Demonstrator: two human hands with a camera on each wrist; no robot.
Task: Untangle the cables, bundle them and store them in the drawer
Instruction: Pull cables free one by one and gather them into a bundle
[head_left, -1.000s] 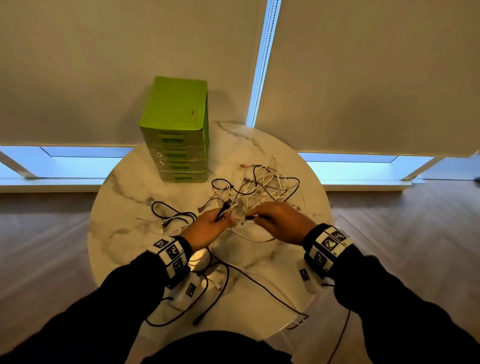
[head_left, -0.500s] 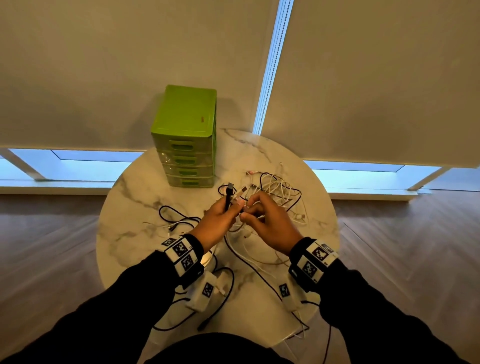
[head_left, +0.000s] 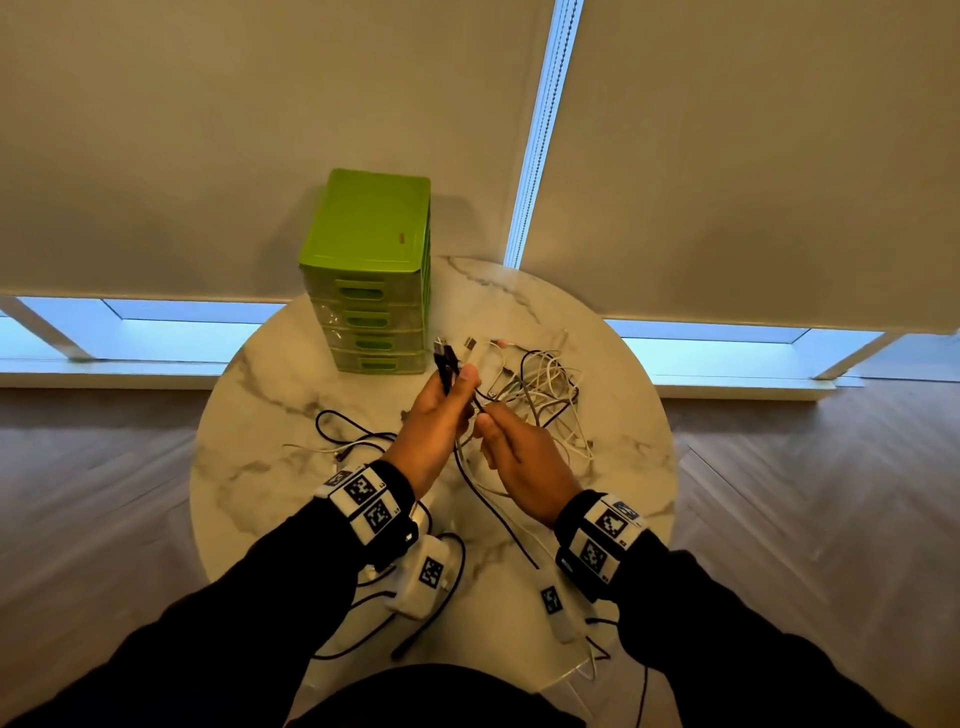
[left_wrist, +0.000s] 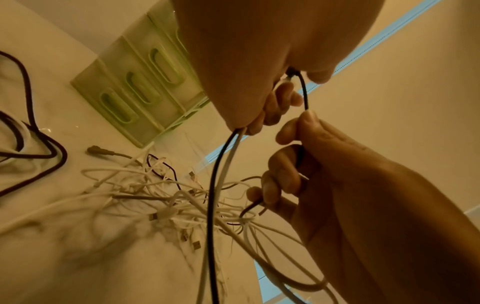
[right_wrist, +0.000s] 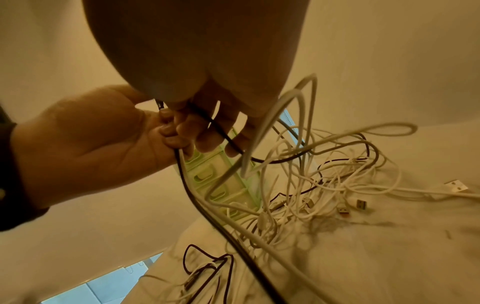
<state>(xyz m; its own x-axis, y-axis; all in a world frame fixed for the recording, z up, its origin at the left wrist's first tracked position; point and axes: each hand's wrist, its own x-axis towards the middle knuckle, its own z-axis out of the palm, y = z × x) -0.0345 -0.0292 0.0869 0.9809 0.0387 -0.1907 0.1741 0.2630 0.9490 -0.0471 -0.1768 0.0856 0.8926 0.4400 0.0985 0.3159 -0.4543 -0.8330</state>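
Note:
My left hand (head_left: 441, 410) is raised above the round marble table (head_left: 270, 467) and grips a black cable (left_wrist: 211, 197) and a white cable (left_wrist: 225, 170) near their plugs (head_left: 445, 353), which stick up above the fist. My right hand (head_left: 511, 452) sits just right of it, fingers curled round a loop of the black cable (left_wrist: 304, 96). A tangle of white and black cables (head_left: 545, 395) lies on the table beyond the hands. The green drawer unit (head_left: 369, 280) stands at the back, all drawers closed.
A separate black cable (head_left: 353, 431) lies on the table left of the hands. Small white tagged devices (head_left: 423, 577) and their wires hang from my wrists over the table's near edge. Window blinds hang behind the table.
Both hands have lifted off the table and come together, raising the black and white cable ends up out of the tangle. The head view has shifted closer.

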